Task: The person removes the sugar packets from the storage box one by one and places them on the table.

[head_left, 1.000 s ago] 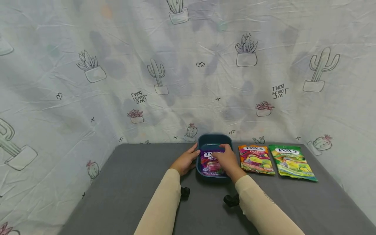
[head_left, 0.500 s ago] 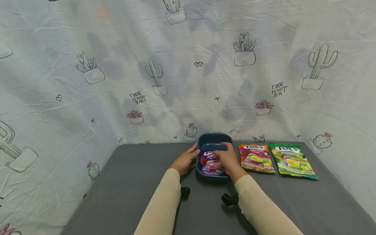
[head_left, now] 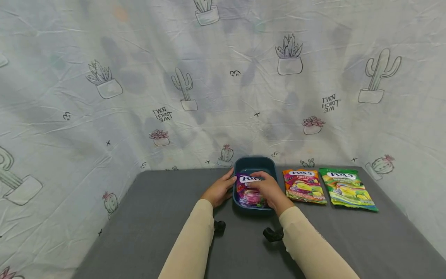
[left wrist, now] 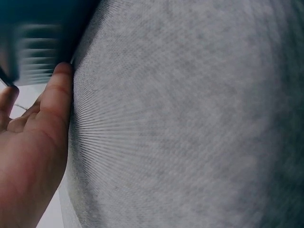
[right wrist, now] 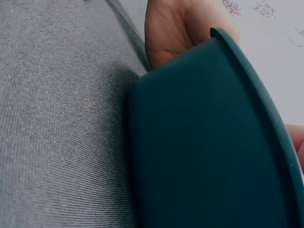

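A dark teal plastic tub [head_left: 254, 212] stands on the grey cloth and holds a purple Fox's Berries candy bag [head_left: 246, 195]. My left hand [head_left: 218, 190] touches the tub's outer left wall, straight fingers low and thumb at the rim; in the left wrist view one finger [left wrist: 58, 90] meets the wall near the cloth. My right hand [head_left: 271, 190] reaches over the tub's right side, thumb on the bag's front and forefinger at its top edge, holding the bag by its upper part. The tub's wall [right wrist: 199, 142] hides most of that hand in the right wrist view.
Right of the tub lie an orange Fox's Fruits bag [head_left: 304, 188] and a green Fox's bag [head_left: 348, 190]. A white cactus-print sheet [head_left: 209, 85] hangs behind the grey-covered table [head_left: 163, 217]. A black wrist mount [head_left: 273, 235] shows under the right sleeve.
The purple bag has shifted a little up and left in the tub, and its logo shows more. My right hand's fingers have moved left with it. The left hand has stayed put.
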{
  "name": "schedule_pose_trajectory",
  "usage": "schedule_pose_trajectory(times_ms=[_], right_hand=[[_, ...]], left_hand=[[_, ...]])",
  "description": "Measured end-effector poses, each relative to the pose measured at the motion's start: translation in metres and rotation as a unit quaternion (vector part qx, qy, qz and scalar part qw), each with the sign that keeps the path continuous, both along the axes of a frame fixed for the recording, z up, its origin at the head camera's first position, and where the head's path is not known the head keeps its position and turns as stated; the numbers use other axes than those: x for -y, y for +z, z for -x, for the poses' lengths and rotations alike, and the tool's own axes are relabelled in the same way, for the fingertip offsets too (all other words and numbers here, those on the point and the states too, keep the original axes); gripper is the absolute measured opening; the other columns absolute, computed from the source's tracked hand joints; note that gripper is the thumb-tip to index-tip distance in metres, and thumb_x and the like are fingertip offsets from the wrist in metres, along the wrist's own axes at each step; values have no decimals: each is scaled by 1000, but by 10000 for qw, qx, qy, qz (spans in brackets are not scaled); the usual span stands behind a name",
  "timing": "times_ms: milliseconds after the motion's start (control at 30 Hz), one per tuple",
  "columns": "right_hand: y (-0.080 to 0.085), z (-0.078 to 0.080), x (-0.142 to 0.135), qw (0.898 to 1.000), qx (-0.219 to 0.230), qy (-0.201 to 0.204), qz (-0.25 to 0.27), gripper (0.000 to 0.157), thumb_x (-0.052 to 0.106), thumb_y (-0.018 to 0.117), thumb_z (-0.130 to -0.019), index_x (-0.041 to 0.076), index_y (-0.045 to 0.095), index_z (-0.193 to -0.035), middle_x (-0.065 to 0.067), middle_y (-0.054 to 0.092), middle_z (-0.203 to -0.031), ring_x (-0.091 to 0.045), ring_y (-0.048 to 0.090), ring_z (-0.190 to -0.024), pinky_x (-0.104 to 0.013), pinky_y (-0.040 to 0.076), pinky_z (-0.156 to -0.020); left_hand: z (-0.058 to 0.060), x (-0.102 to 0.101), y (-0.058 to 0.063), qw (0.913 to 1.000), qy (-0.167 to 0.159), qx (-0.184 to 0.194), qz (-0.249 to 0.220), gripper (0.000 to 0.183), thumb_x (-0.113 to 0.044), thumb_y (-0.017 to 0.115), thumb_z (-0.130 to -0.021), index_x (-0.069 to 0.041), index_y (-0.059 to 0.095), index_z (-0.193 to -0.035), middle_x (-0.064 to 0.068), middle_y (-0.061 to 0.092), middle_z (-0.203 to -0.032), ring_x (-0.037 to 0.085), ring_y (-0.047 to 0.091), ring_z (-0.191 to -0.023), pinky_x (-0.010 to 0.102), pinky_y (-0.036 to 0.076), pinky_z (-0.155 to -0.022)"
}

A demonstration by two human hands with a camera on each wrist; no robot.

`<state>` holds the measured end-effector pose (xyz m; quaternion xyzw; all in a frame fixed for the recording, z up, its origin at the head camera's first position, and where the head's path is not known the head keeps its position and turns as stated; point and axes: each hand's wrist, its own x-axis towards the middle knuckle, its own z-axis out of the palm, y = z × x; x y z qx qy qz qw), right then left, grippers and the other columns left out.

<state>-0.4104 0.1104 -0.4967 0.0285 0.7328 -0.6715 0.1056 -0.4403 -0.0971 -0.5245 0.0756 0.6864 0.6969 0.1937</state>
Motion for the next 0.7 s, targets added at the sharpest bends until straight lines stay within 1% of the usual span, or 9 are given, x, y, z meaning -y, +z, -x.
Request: schedule_pose_trajectory(times_ms=[100, 333, 433, 567, 700], right_hand=[[-1, 1, -1, 10000, -37, 54, -68, 46, 21, 73, -85, 20, 60, -129, -13, 51, -127, -29, 58, -96, -37, 54, -74], [-1, 0, -2, 9995, -242, 117, -144, 40, 16, 70, -89, 24, 61, -127, -12, 48, -129, -31, 57, -96, -38, 54, -73], [0, -2, -1, 9990, -393, 39, -206, 41, 16, 69, -89, 29, 59, -126, -9, 46, -131, -31, 56, -98, -37, 54, -72], [-1, -3, 0, 9976, -658, -74, -221, 44, 14, 69, -90, 32, 55, -128, -9, 46, -130, -32, 55, -98, -38, 54, -72], [-2, -3, 2, 9959, -801, -398, -156, 54, 13, 73, -86, 30, 49, -131, -12, 48, -126, -33, 56, -97, -39, 54, -72]], left_hand=[[0, -1, 1, 10000, -32, -7, -23, 59, -40, 49, -100, -38, 22, -152, -3, 34, -150, 24, 30, -136, 53, 31, -104], [1, -2, 0, 10000, 36, -27, -64, 60, -41, 51, -99, -38, 23, -152, 0, 31, -152, 25, 31, -136, 54, 32, -103], [2, -2, -1, 9999, 75, 4, -76, 62, -43, 52, -97, -38, 23, -152, 2, 29, -152, 26, 31, -136, 54, 32, -103], [1, -2, 0, 9999, 101, 12, -78, 62, -44, 53, -97, -38, 24, -152, 3, 29, -152, 27, 31, -136, 53, 33, -103], [0, -2, 1, 9999, 82, 45, -130, 60, -41, 52, -98, -39, 24, -151, 1, 30, -152, 25, 31, -136, 52, 33, -104]])
